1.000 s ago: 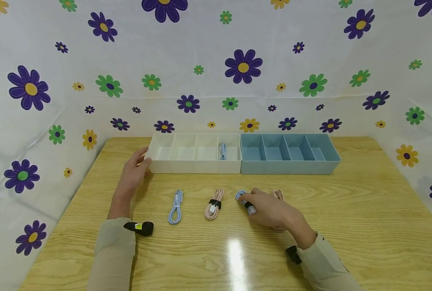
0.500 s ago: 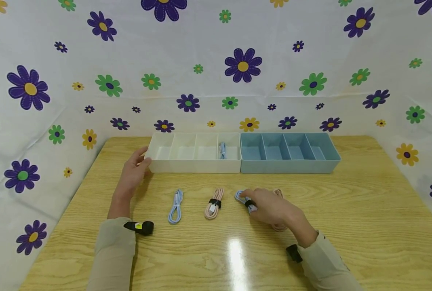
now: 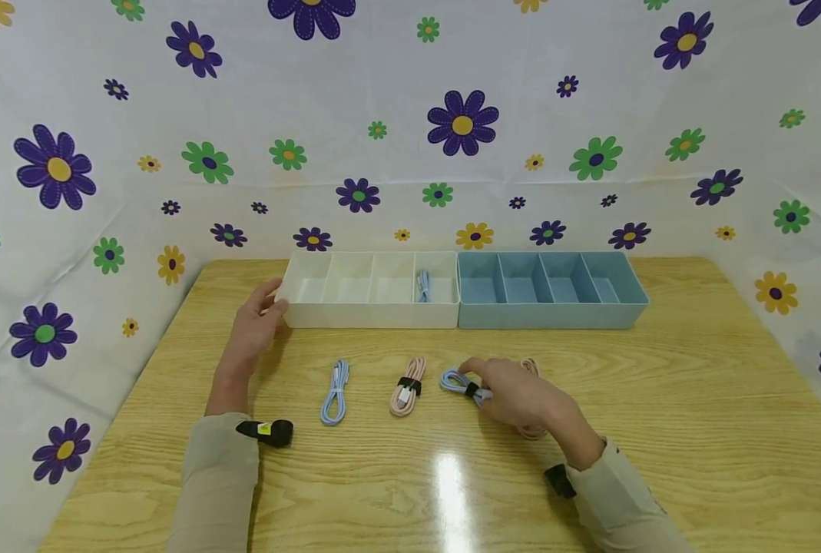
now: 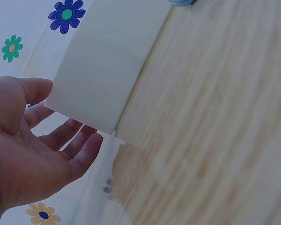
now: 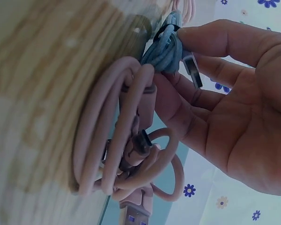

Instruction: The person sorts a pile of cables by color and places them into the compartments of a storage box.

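Observation:
My left hand (image 3: pixel 253 326) rests its relaxed fingers against the left end of a white divided box (image 3: pixel 372 316). In the left wrist view, its thumb and fingertips lie along that end wall. With my right hand (image 3: pixel 521 392) I pinch a coiled blue cable (image 3: pixel 457 381) bound by a black strap. The right wrist view shows the thumb at the strap and a metal plug (image 5: pixel 193 70) sticking out beside the fingers. Beneath that hand lies a pink coiled cable (image 5: pixel 117 126), partly hidden in the head view.
A blue divided box (image 3: pixel 548 316) adjoins the white one. Another blue cable (image 3: pixel 424 286) lies in the white box's rightmost compartment. On the wooden table, a blue cable (image 3: pixel 335 393) and a black-strapped pink cable (image 3: pixel 407 386) lie left of my right hand. Flowered cloth (image 3: pixel 410 107) hangs behind.
The blue cable in my right hand has turned, its looped end swinging slightly to the left and downward. My left hand stays at the white box.

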### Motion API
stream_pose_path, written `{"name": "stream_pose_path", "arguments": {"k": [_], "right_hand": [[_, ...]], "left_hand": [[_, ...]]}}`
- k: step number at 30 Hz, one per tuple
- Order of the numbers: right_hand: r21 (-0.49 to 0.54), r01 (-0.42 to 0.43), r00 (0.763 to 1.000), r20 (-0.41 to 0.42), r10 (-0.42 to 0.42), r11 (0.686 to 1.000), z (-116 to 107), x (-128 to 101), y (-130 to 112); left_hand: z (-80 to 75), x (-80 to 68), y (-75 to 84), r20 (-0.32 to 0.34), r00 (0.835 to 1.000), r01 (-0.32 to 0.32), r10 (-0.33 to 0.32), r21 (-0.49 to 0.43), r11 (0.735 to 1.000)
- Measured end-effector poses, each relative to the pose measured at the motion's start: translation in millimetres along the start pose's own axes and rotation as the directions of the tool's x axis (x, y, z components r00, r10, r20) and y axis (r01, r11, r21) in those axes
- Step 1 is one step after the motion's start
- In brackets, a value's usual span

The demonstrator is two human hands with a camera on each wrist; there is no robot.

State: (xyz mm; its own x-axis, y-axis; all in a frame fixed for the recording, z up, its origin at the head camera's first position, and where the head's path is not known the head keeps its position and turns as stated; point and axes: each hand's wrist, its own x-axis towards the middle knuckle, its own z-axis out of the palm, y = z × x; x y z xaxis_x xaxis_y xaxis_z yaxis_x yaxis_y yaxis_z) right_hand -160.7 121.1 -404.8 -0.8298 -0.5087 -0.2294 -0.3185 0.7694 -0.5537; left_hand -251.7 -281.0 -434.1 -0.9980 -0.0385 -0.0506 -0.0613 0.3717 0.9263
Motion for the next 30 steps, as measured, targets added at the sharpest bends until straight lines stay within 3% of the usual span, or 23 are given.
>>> {"name": "stream_pose_path", "arguments": {"k": [9, 18, 26, 30], "right_hand": [[0.022, 0.008, 1.000, -0.020, -0.008, 1.000, -1.0, -1.6, 1.3], [0.134, 0.002, 0.996, -0.091, 0.011, 0.991, -1.9, 0.6, 3.2], [0.225, 0.054, 0.991, -0.129, -0.025, 0.973, -5.8, 2.3, 2.3], [0.321, 0.061, 0.993, -0.116, -0.025, 0.945, -6.2, 3.0, 4.5]], "left_hand": [[-0.6, -0.3, 0.8, 0.005, 1.000, 0.013, -0.013, -0.005, 1.000], [-0.8, 0.2, 2.0, 0.013, 1.000, 0.023, -0.023, -0.017, 1.000], [-0.5, -1.1, 1.9, 0.011, 1.000, -0.011, 0.011, -0.010, 1.000], [-0.2, -1.9, 1.5, 0.008, 1.000, -0.012, 0.012, -0.007, 1.000]]}}
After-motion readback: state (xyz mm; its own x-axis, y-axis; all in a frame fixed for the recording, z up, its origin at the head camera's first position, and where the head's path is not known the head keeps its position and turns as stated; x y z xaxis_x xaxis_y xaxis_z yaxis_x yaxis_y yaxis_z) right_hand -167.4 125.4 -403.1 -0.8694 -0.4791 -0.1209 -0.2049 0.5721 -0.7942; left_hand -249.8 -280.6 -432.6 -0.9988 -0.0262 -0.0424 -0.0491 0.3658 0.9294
